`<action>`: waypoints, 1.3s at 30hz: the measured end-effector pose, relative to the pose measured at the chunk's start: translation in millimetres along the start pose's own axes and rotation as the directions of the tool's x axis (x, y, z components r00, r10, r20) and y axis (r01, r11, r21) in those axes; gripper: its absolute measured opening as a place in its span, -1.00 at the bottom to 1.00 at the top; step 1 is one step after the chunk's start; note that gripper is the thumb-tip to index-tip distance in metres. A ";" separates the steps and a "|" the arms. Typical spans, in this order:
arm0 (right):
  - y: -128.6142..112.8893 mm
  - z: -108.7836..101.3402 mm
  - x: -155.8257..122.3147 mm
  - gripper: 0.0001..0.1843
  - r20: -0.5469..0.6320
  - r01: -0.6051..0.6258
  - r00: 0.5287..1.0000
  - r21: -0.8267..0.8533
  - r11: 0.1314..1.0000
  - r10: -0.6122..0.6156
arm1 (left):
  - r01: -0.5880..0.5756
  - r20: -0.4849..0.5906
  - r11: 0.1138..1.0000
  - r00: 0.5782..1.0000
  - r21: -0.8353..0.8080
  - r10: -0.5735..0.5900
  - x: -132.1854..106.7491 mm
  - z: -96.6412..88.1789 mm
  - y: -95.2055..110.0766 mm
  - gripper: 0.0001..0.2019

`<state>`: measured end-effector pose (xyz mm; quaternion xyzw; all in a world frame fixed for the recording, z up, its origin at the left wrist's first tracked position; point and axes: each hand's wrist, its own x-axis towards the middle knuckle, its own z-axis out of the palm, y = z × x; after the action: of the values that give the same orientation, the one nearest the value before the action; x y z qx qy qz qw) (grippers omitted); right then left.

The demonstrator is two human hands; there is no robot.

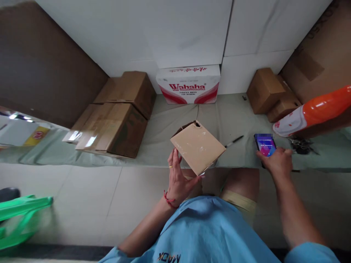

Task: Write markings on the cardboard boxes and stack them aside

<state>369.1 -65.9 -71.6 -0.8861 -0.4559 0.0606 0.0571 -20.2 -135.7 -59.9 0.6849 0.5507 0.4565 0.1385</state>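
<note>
My left hand (181, 179), with a ring and a red string bracelet, grips a small tan cardboard box (199, 148) at its near left side. Fingers lie along the side and the thumb sits under the near corner. The box is tilted at the table's front edge, and a dark opening shows at its far end. Over on the right, my right hand (278, 162) closes round the lower end of a smartphone (265, 145) with a lit screen. A dark pen (234, 141) lies between box and phone.
Cardboard boxes (112, 126) are grouped at left, more boxes (264, 91) at right. A Wahaha carton (190, 86) stands against the back panel. An orange-and-white bottle-like object (315, 109) juts in at right beside dark small items (301, 145). A green stool (22, 215) is on the floor.
</note>
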 end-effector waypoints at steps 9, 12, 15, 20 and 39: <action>-14.7 16.2 3.3 -0.13 0.069 0.040 0.997 -0.117 0.992 -0.032 | 0.074 0.040 0.995 0.997 -0.069 -0.072 9.7 0.0 0.5 0.14; -16.0 16.4 4.7 -0.17 0.095 0.047 0.995 -0.105 0.993 -0.037 | 0.103 0.086 0.972 0.993 -0.211 -0.086 10.6 -4.2 -6.5 0.06; -26.7 6.2 0.6 -0.24 0.034 0.151 0.988 0.033 0.988 -0.152 | 0.191 0.074 0.892 0.982 -0.411 -0.176 9.4 -3.5 -20.2 -0.30; -76.9 -39.2 -31.3 -0.26 0.101 0.307 0.855 0.692 0.654 -0.509 | 0.243 0.081 0.909 0.970 -0.339 -0.229 13.8 4.7 -31.5 -0.43; -131.7 -122.0 -20.7 0.48 0.261 0.570 0.677 0.405 0.715 -0.688 | -0.419 0.356 0.900 0.828 -0.118 0.432 43.4 47.1 13.9 -0.26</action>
<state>271.1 -12.3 70.5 -0.6217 -0.7231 0.2798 0.1110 24.1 -87.6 -55.4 0.8619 0.3396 0.3465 0.1476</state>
